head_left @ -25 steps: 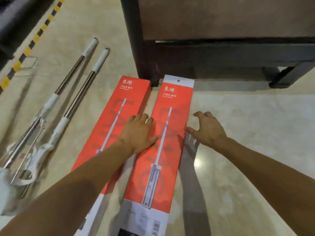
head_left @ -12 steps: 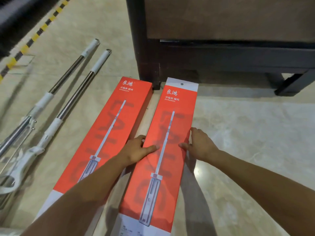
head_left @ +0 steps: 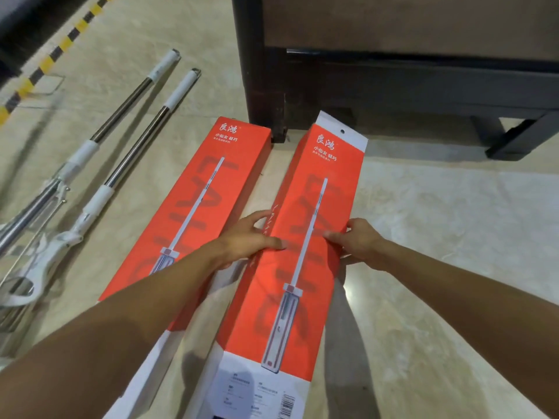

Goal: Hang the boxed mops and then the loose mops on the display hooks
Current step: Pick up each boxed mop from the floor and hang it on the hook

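Observation:
Two long red mop boxes lie side by side on the floor. The right box (head_left: 317, 207) has a white hang tab with a hole at its far end and is tilted up off the floor. My left hand (head_left: 248, 240) grips its left edge and my right hand (head_left: 357, 240) grips its right edge, thumbs on top. The left box (head_left: 193, 213) lies flat, partly under my left forearm. Two loose mops (head_left: 99, 164) with steel poles and white grips lie on the floor at the left. No display hooks are in view.
A dark wooden display stand (head_left: 263, 86) rises just beyond the boxes, its leg close to their far ends. Its angled foot (head_left: 514, 140) stands at the right. Yellow-black hazard tape (head_left: 51, 55) runs along the far left. Pale tiled floor lies to the right.
Both hands moved from resting near the right box to clamping its two long edges, and the box has lifted and tilted off the floor. The left box and loose mops stayed put.

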